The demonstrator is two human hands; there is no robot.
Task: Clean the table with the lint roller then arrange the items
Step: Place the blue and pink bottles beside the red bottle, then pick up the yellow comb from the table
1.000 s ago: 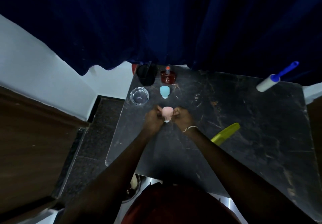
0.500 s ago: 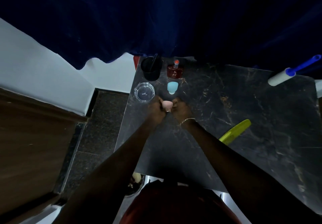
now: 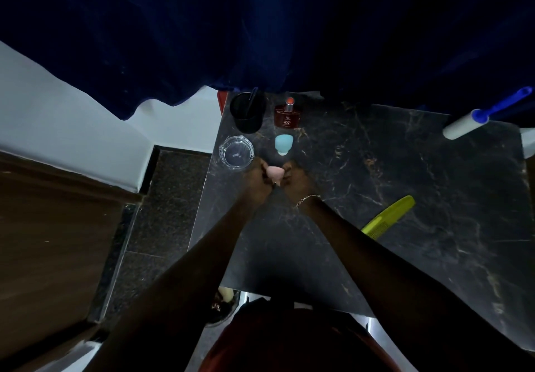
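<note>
A small pink bottle [image 3: 276, 173] sits between my two hands on the dark marble table [image 3: 405, 186], near its left side. My left hand [image 3: 259, 177] grips it from the left and my right hand [image 3: 296, 179], with a thin bracelet at the wrist, grips it from the right. Just beyond it stands a matching light blue bottle [image 3: 284, 144]. The lint roller [image 3: 474, 117], white with a blue handle, lies at the table's far right corner. A yellow-green comb [image 3: 388, 217] lies to the right of my right forearm.
A clear glass ashtray [image 3: 236, 151] sits by the table's left edge. Behind it stand a black cup [image 3: 247, 112] with a stick in it and a dark red perfume bottle [image 3: 288, 115]. A dark blue curtain [image 3: 260, 30] hangs over the table's far edge.
Both hands have carried the pink bottle away from me, closer to the blue bottle and the ashtray. The view has shifted a little, so the roller and comb appear further right.
</note>
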